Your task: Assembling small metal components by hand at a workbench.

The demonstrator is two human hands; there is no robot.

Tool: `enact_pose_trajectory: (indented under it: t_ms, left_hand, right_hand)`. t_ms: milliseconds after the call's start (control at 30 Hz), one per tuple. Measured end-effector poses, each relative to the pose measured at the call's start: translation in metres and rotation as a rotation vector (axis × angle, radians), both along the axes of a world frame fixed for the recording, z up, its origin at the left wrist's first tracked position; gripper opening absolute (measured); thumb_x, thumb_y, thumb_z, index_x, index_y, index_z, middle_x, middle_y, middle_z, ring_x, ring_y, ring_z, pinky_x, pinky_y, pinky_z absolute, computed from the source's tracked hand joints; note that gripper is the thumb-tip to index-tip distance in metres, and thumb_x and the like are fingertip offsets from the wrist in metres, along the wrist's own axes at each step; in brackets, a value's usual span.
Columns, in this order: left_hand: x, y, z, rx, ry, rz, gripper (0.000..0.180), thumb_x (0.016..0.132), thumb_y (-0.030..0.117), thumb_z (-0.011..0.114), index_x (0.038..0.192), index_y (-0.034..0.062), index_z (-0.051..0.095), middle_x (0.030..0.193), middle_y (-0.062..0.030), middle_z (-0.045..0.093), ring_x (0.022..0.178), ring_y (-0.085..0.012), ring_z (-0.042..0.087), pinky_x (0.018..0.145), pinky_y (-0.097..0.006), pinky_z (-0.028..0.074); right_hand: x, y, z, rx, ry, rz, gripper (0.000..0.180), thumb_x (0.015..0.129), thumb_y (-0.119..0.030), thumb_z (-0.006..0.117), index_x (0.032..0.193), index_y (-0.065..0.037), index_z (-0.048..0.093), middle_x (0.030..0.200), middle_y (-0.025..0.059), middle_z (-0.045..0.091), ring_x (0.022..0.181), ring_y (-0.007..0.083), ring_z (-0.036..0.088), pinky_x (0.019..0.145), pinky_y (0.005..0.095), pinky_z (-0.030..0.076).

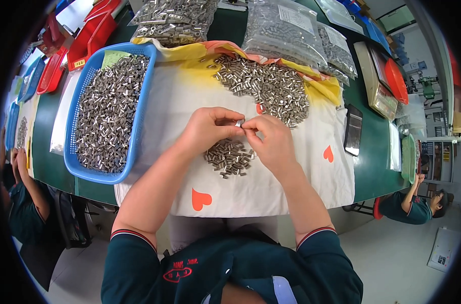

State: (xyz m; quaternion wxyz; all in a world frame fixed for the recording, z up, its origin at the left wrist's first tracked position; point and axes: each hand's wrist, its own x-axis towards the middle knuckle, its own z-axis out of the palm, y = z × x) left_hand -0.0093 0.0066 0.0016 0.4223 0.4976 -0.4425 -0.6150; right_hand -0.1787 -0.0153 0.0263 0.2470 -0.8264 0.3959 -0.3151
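Note:
My left hand (213,125) pinches a small shiny metal sleeve (239,123) between thumb and forefinger, above the cloth. The fingertips of my right hand (270,138) meet the same piece from the other side, their tips pressed together. Below my hands lies a small heap of metal sleeves (227,158). Beyond them spreads a larger pile of similar metal sleeves (271,86). Both piles rest on a white cloth (159,114) with orange hearts and a yellow edge.
A blue plastic basket (139,119) full of metal pieces stands at left. Bulging clear bags of parts (281,30) line the back. A dark phone (353,130) lies on the green table (375,167) at right. Co-workers sit at far left and far right.

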Motion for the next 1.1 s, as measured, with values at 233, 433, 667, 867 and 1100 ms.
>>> enact_pose_trajectory:
  t_ms: [233, 433, 667, 867, 1100]
  left_hand:
    - [0.002, -0.001, -0.004, 0.019, -0.020, -0.118, 0.028, 0.070, 0.006, 0.070, 0.096, -0.0014, 0.062, 0.078, -0.0014, 0.061, 0.069, -0.0052, 0.054, 0.063, -0.019, 0.046]
    - [0.006, -0.001, -0.001, 0.016, -0.047, -0.129, 0.027, 0.071, 0.005, 0.069, 0.096, -0.0011, 0.062, 0.078, -0.0017, 0.061, 0.069, -0.0055, 0.054, 0.063, -0.019, 0.046]
    - [0.006, -0.004, 0.001, -0.013, 0.172, -0.008, 0.029, 0.072, -0.002, 0.065, 0.100, -0.0036, 0.059, 0.090, -0.0070, 0.062, 0.079, -0.0106, 0.058, 0.073, -0.023, 0.049]
    - [0.008, -0.001, -0.002, -0.023, 0.153, -0.025, 0.030, 0.071, -0.003, 0.066, 0.100, -0.0040, 0.059, 0.093, -0.0084, 0.062, 0.081, -0.0118, 0.059, 0.074, -0.024, 0.049]
    - [0.006, 0.001, 0.010, -0.016, 0.060, -0.020, 0.029, 0.071, -0.003, 0.066, 0.100, -0.0044, 0.059, 0.094, -0.0094, 0.062, 0.082, -0.0125, 0.059, 0.075, -0.025, 0.049]
  right_hand:
    - [-0.008, -0.002, 0.012, 0.507, -0.014, 0.018, 0.007, 0.071, -0.005, 0.062, 0.077, -0.001, 0.061, 0.073, 0.0070, 0.060, 0.066, 0.0145, 0.058, 0.061, 0.0258, 0.046]
    - [-0.005, -0.005, 0.018, 0.476, 0.050, 0.062, 0.008, 0.072, -0.006, 0.061, 0.079, -0.001, 0.061, 0.074, 0.0081, 0.060, 0.070, 0.0161, 0.058, 0.063, 0.0262, 0.046]
    - [0.002, 0.000, 0.003, 0.326, -0.203, -0.080, 0.010, 0.073, -0.005, 0.061, 0.083, -0.002, 0.061, 0.075, 0.0079, 0.061, 0.068, 0.0147, 0.058, 0.062, 0.0257, 0.045]
    - [0.000, 0.000, -0.002, 0.404, -0.256, -0.046, 0.010, 0.072, -0.005, 0.064, 0.081, -0.002, 0.061, 0.075, 0.0058, 0.061, 0.068, 0.0136, 0.057, 0.062, 0.0248, 0.044]
    - [0.000, 0.003, -0.004, 0.365, -0.221, -0.048, 0.009, 0.072, -0.003, 0.063, 0.080, -0.001, 0.060, 0.074, 0.0050, 0.061, 0.067, 0.0119, 0.056, 0.061, 0.0242, 0.044]
